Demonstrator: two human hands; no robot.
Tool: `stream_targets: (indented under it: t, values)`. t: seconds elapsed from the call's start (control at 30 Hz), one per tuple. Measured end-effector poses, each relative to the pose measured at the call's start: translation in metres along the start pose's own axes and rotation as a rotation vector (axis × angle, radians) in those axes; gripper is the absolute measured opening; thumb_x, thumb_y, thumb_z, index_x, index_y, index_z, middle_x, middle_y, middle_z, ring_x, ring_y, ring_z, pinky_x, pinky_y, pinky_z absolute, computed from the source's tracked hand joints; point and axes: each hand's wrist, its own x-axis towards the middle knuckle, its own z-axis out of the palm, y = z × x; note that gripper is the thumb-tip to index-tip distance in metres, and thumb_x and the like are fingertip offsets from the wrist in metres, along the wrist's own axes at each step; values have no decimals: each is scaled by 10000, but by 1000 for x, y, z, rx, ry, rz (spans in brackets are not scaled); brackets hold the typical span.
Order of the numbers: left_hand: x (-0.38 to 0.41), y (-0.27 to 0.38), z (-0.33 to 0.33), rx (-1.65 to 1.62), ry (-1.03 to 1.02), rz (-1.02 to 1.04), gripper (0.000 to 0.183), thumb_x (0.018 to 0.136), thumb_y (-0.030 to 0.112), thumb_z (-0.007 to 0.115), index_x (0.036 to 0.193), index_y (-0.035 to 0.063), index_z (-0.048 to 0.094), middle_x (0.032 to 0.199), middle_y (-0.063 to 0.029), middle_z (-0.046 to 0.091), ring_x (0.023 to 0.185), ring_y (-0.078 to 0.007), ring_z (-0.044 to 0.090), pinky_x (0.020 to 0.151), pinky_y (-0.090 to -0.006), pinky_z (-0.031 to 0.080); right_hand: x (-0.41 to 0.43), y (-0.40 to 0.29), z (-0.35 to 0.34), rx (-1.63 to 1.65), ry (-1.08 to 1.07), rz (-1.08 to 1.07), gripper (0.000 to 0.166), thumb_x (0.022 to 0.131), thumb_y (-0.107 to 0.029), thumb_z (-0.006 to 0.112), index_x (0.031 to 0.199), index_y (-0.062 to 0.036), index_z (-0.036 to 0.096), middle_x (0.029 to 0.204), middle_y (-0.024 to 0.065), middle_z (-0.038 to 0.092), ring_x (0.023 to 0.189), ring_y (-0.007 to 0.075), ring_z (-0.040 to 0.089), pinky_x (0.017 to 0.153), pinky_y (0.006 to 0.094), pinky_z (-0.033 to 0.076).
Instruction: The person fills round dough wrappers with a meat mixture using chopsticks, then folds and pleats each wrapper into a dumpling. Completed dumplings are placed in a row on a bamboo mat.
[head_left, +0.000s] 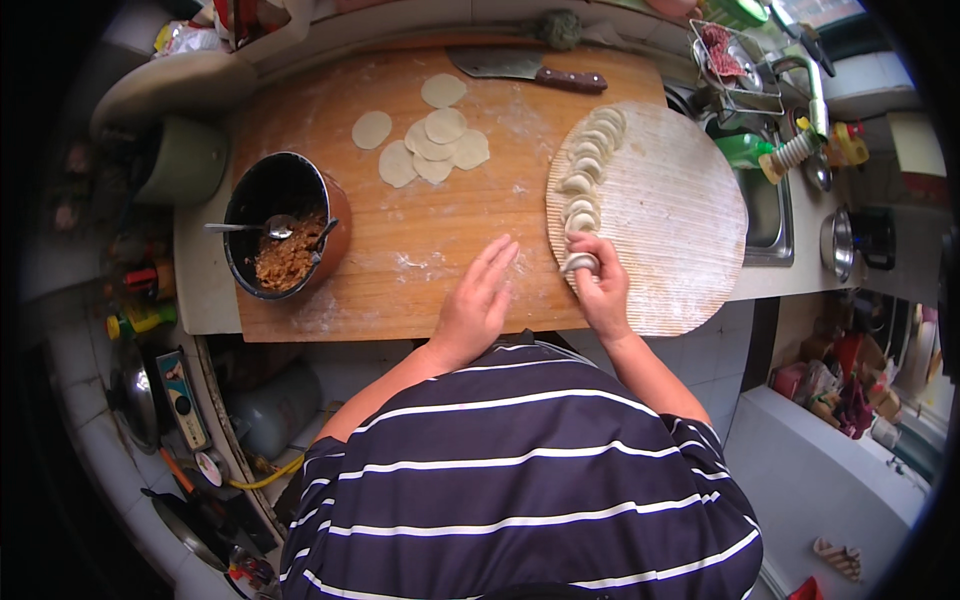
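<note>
My right hand (604, 289) grips a folded dumpling (580, 263) at the left edge of a round ridged tray (667, 217). Above it, a row of filled dumplings (589, 166) overlaps along the tray's left side. My left hand (478, 296) is held over the front of the floured wooden board (375, 247), fingers apart and nothing in it. Several round dough wrappers (444, 126) lie overlapped at the board's upper middle. On the left, a deep pot (339, 217) with a dark inside holds minced filling (291, 255) and a metal spoon (278, 226).
A cleaver (525, 69) rests along the board's back edge. Behind the tray, to the right, are a sink (761, 217), a faucet (814, 90) and a wire rack (735, 67). A green pot (184, 161) stands left of the board, near a gas stove control panel (182, 401).
</note>
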Motion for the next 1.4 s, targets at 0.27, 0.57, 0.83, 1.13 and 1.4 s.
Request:
stream_targets:
  t: [0.27,0.57,0.83,1.13,1.4]
  values:
    - [-8,-6,-2,-174,14,-119,305,894,-3,498,1174,36,612,1269,-115,546,1170,-230,523,952,-304,421,-11,28,-32,-574,109,-180,306,705,72,571,980,-52,619,973,130,538,930,290,549,816,349,449]
    - [-20,-19,-15,-261,81,-199,262,912,12,498,1142,19,623,1189,-119,589,1094,-199,560,895,-282,450,64,-8,-1,-404,19,-282,222,756,-21,616,977,-40,625,900,113,590,790,273,585,725,352,474]
    - [-42,-27,-25,-300,195,-236,243,922,30,498,1132,-10,612,1150,-127,603,1039,-199,593,891,-281,457,216,37,127,-643,-93,-81,231,807,-253,645,834,-24,667,830,158,650,737,283,637,661,358,498]
    - [-67,-53,-39,-546,346,-337,283,948,107,507,1199,-3,575,1193,-116,584,1062,-177,581,917,-283,452,195,14,150,-70,-202,-264,94,888,-87,626,896,5,606,783,-3,613,747,39,556,642,200,459]
    - [-54,-53,-75,-1535,517,-479,371,956,239,543,1273,54,493,1190,-71,582,1113,-156,560,948,-304,464,74,-56,158,376,-732,379,105,868,-136,667,888,-57,601,812,0,621,751,68,578,664,215,467]
